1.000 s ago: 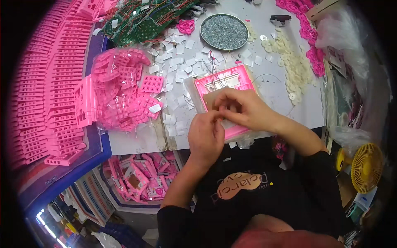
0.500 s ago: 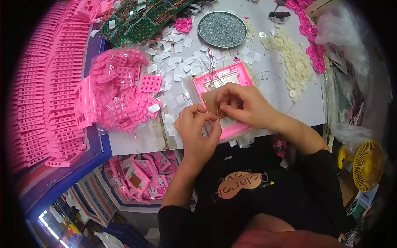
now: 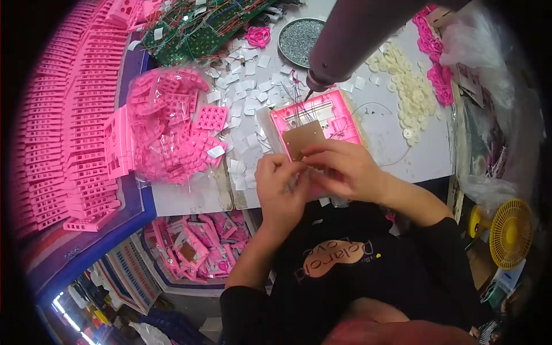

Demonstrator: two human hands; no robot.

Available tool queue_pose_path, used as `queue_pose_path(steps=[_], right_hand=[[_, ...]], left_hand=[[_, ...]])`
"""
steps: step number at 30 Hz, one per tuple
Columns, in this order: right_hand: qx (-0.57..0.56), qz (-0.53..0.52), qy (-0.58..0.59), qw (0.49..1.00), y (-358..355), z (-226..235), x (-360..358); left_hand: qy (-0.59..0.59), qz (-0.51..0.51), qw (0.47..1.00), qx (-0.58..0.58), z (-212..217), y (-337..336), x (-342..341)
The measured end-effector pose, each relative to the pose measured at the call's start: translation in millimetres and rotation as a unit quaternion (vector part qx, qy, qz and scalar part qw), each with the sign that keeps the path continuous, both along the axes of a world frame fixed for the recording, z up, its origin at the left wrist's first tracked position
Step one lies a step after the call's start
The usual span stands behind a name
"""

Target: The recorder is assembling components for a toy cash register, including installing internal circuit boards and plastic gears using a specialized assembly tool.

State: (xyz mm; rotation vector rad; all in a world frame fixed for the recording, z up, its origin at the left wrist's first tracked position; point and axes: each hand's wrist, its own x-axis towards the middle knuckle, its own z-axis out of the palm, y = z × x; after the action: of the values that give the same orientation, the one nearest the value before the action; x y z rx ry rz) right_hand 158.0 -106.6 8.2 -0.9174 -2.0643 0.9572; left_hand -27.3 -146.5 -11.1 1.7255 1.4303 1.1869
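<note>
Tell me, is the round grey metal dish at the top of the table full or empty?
Full. The round grey metal dish is covered rim to rim with tiny grey bits; no bare bottom shows.

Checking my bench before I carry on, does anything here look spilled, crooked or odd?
Small white squares lie scattered loose across the table, not stacked. The brown board sits tilted on the pink case while both hands, left hand and right hand, pinch near its lower edge.

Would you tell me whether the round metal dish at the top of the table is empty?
No. The dish is filled with small grey parts, beyond the pink frame that both hands work at.
</note>
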Motion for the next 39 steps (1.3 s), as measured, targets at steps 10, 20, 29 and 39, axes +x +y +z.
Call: queue_pose_path(steps=[10, 20, 29, 39], right_hand=[[0.098, 0.032, 0.008, 0.995, -10.6, -16.5, 7.7], [0.26, 0.025, -0.107, 0.959, -6.8, -22.2, 9.4], [0.287, 0.016, -0.099, 0.953, -11.0, -26.9, 8.4], [0.305, -0.005, -0.078, 0.949, -13.2, -29.8, 7.9]], left_hand=[[-0.276, -0.07, 0.866, -0.412, 17.2, 20.7, -18.5], [0.132, -0.126, 0.982, 0.055, 0.7, 13.2, -18.5], [0.092, -0.105, 0.987, 0.084, -10.5, 8.5, -16.9], [0.11, -0.071, 0.991, -0.026, 8.8, -9.5, -14.3]])
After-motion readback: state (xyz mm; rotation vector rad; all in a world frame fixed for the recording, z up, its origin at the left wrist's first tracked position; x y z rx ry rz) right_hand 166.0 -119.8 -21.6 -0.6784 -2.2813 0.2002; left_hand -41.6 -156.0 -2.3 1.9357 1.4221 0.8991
